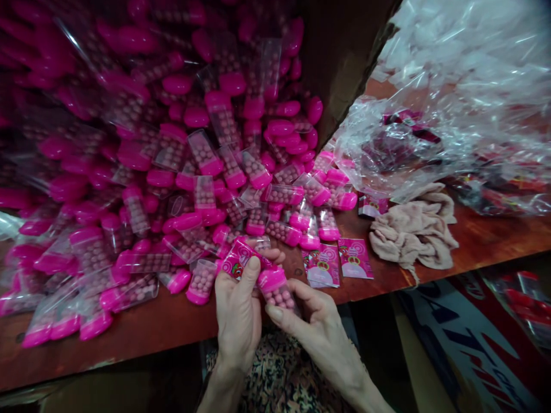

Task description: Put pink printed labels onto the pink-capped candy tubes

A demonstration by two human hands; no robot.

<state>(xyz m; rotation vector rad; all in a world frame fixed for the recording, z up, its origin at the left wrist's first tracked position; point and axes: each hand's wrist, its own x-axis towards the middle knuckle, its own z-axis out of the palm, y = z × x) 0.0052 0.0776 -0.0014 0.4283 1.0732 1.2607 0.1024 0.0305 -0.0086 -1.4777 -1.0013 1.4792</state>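
My left hand [241, 304] pinches a pink printed label sleeve [238, 259] under its thumb, near the table's front edge. Beside it, my right hand [316, 315] grips a small clear candy container [278, 289] with a pink cap, filled with round pink balls. The container's cap points up and left, close to the left hand's fingers. Just beyond both hands spreads a large heap of similar pink-capped containers [204, 152]. More printed labels [355, 259] lie flat on the table to the right of the hands.
A crumpled beige cloth [413, 229] lies on the brown table [172, 330], right of the labels. Behind it are clear plastic bags [387, 149] with dark and pink contents. A dark panel [344, 63] rises beside the heap. Below the right edge stands a printed carton [465, 338].
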